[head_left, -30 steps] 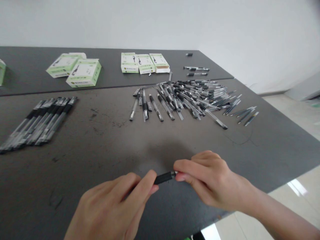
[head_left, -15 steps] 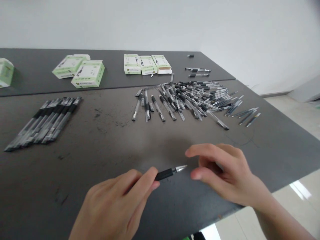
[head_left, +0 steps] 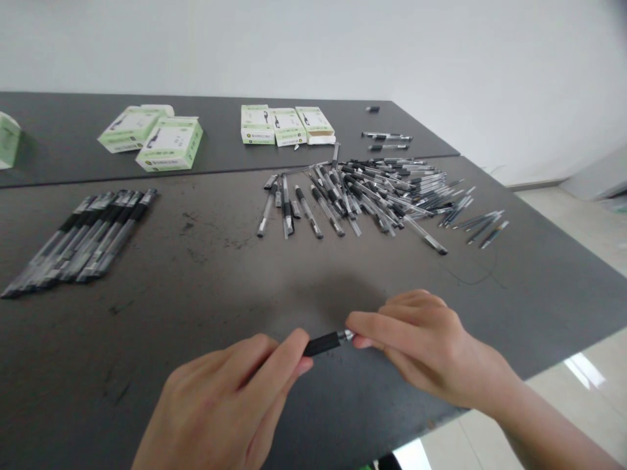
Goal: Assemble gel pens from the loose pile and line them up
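Observation:
A pen (head_left: 323, 343) with a black rubber grip is held above the dark table (head_left: 220, 294), its metal tip pointing right. My left hand (head_left: 230, 391) is closed around the pen's barrel, and the rear of the pen is hidden inside it. The thumb and index finger of my right hand (head_left: 421, 339) pinch the silver cone tip, covering its point. Beyond my hands, a loose pile of pens and clear pen parts (head_left: 372, 189) spreads across the table. To the left lies a neat row of capped pens (head_left: 83, 235), side by side.
Green-and-white boxes stand at the back left (head_left: 169, 143) and back middle (head_left: 289, 127), with another box (head_left: 7, 140) at the left edge. Several thin refills (head_left: 482, 225) lie right of the pile. A few pens (head_left: 386, 137) rest at the back right. The table's right edge drops to a tiled floor.
My right hand has moved left and its open thumb and finger have closed on the pen's tip. My left hand keeps its hold on the pen.

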Available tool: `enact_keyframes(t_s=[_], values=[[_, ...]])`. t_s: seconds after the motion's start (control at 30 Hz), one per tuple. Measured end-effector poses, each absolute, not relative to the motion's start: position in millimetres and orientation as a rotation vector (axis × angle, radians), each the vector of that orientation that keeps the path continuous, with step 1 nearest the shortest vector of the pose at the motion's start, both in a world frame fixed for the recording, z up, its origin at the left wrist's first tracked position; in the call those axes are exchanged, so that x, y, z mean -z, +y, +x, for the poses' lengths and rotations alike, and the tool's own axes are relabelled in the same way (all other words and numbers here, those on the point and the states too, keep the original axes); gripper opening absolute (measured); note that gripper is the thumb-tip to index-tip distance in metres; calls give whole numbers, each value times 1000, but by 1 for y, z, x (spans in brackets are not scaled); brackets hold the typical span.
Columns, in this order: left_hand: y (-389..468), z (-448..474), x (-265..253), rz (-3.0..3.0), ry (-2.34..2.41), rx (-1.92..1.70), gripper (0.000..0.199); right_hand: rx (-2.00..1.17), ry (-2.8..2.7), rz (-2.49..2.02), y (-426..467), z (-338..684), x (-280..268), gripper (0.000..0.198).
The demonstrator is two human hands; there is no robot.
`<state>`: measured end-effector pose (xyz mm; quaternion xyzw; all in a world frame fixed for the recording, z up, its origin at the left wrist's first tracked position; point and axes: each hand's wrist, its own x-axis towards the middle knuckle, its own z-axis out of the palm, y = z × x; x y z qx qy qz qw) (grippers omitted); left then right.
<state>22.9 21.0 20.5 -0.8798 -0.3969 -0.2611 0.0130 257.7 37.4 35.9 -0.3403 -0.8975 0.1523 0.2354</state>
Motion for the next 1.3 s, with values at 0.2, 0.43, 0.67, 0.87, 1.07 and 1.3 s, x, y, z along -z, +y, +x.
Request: enact_keyframes(t_s=[0.2,0.43,0.67,0.87,1.07,1.3], values=[[18,25,-19,-2685,-1250,716,22,-912,-2340,-1122,38,250,-37,19],[18,23,-18,-2729,-1274,671,22,-1344,-2111,-1243,42,248,-49,33],[18,23,-21,-2783,-1309,747,21,-651,-2235,-1079,36,260,-45,18],[20,23,-21,-2785,-1271,744,22,-525,-2353,-1004,37,254,-38,9],[18,22,-17,-2663,-1272,724,20,-587,-2411,-1036,37,249,-33,18],[22,23,-21,-2621,-1258,604,23,-950,-2296,-1200,52,239,-32,25]])
